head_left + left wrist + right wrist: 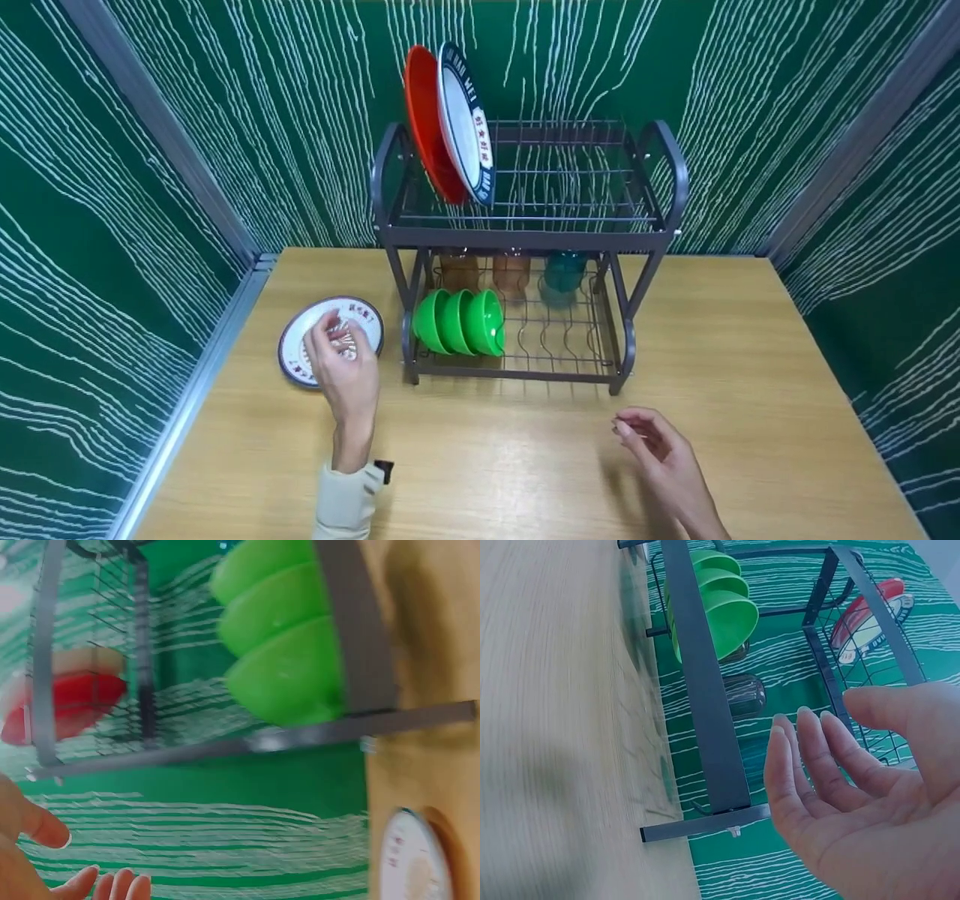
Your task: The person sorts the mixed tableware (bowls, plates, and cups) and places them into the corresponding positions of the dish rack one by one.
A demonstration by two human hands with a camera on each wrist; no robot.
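Observation:
My left hand [345, 375] hovers over a white plate with a dark rim [300, 337] on the table's left side, fingers loosely bent and holding nothing. In the left wrist view, a gap shows between its thumb and fingers [112, 886]. My right hand [664, 461] is held above the table at the front right, its fingers bent loosely with nothing in them. Ahead stands a two-tier dark metal dish rack [525, 238]. A red plate [427, 124] and a white plate with a dark lettered rim [461, 120] stand upright on its top tier, at the left.
Three green bowls [457, 322] stand tilted in a row on the rack's lower tier. Behind them are two brownish glasses [511, 274] and a teal glass [564, 271]. Green white-streaked panels [300, 135] enclose the wooden table [495, 465] at the back and sides.

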